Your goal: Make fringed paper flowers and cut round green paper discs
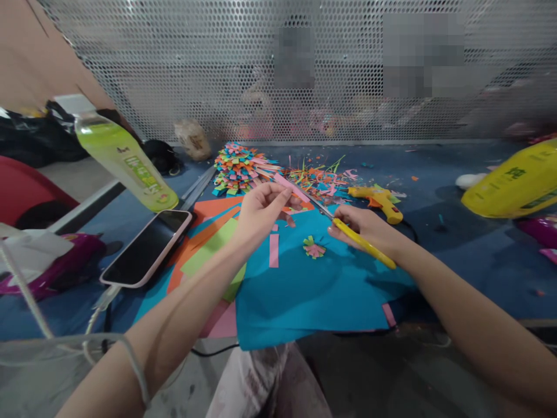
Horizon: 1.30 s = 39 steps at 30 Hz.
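Paper (292, 187) is being pinched steady by left hand (266, 206), seemingly for scissors (348, 232) gripped by right hand (365, 223) at four o'clock.

Well to the left of the scissors (354, 235), a green drink bottle (126, 159) is bearing a column of large Chinese-looking characters, running along its tilted body; blur is making them uncertain to read. A small dark mark is sitting above that column. Well to the right of the scissors, a yellow container (500, 188) is displaying one big dark character, possibly 纯, and a dark band with illegible lettering. Beyond the scissors and to their left, a small packet (192, 140) is carrying brown print, too small to make out.
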Motion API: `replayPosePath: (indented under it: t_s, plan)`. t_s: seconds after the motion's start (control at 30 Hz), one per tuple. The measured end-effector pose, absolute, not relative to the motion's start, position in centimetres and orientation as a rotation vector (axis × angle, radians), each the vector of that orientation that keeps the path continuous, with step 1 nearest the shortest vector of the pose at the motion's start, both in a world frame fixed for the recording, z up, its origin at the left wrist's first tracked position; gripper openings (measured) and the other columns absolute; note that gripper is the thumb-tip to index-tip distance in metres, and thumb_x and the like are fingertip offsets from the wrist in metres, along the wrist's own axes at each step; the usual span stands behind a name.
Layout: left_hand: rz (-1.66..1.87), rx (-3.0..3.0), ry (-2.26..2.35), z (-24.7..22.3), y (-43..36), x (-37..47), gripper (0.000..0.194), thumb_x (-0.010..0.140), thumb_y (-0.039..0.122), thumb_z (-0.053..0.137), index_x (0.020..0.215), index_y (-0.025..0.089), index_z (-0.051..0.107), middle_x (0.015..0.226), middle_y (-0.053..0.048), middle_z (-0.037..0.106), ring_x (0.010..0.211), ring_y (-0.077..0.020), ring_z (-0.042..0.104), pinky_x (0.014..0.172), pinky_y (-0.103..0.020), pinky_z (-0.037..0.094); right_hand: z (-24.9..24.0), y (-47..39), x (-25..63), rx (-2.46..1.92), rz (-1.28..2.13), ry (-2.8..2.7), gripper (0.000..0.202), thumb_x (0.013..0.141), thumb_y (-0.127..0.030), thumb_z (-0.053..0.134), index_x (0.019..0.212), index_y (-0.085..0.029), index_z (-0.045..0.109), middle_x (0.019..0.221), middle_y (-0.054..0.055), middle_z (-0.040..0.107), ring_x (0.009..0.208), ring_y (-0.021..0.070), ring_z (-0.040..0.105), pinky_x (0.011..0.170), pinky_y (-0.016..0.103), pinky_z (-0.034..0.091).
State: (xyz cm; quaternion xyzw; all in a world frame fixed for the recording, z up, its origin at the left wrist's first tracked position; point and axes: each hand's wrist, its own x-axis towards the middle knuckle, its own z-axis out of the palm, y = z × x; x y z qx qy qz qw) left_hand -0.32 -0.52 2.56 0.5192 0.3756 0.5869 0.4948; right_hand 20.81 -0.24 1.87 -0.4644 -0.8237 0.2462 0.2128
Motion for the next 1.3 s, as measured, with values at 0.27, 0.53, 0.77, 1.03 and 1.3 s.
replayPosePath:
  t_s: [0.27,0.53,0.77,1.03,1.3]
  plan:
    - [1.415,1.307,0.979,2.65,-0.61,-0.30,0.021,0.077,0.032,0.065,0.074,0.014,0.054,0.071,-0.006,0.069,0.065,-0.0153,0.068,0.041,-0.020,0.050,2.11,-0.42,20.78,-1.314,0.708,-2.274,0.036,0.079,-0.054,0.053,0.068,-0.021,0.041,0.062,-0.003,0.038,0.057,0.0116,0.036,0.053,0.026,0.029]
    - [1.420,1.306,0.978,2.55,-0.56,-0.27,0.023,0.076,0.034,0.066,0.074,0.014,0.054,0.070,-0.006,0.069,0.065,-0.0156,0.068,0.041,-0.020,0.050,1.93,-0.31,20.97,-1.310,0.722,-2.257,0.035,0.078,-0.052,0.056,0.070,-0.021,0.042,0.064,-0.003,0.040,0.057,0.0114,0.036,0.053,0.026,0.029]
    - [1.423,1.300,0.970,2.56,-0.61,-0.23,0.022,0.076,0.032,0.066,0.074,0.014,0.054,0.069,-0.006,0.069,0.064,-0.0157,0.068,0.041,-0.020,0.050,1.88,-0.41,20.81,-1.320,0.723,-2.256,0.036,0.077,-0.053,0.055,0.071,-0.021,0.041,0.064,-0.003,0.039,0.059,0.0118,0.036,0.053,0.026,0.030]
    - [1.407,1.292,0.970,2.51,-0.62,-0.14,0.027,0.074,0.037,0.068,0.073,0.014,0.053,0.067,-0.005,0.067,0.064,-0.0160,0.067,0.041,-0.020,0.050,1.86,-0.45,20.81,-1.338,0.709,-2.243,0.040,0.076,-0.057,0.056,0.069,-0.021,0.041,0.065,-0.002,0.041,0.059,0.0126,0.039,0.052,0.027,0.029]
    - [1.416,1.284,0.953,2.37,-0.49,-0.17,0.028,0.073,0.037,0.069,0.071,0.014,0.053,0.066,-0.005,0.067,0.063,-0.0165,0.067,0.041,-0.021,0.050,1.95,-0.58,20.85,-1.355,0.655,-2.248,0.039,0.077,-0.054,0.057,0.067,-0.021,0.040,0.060,-0.004,0.035,0.056,0.0106,0.034,0.050,0.026,0.025]
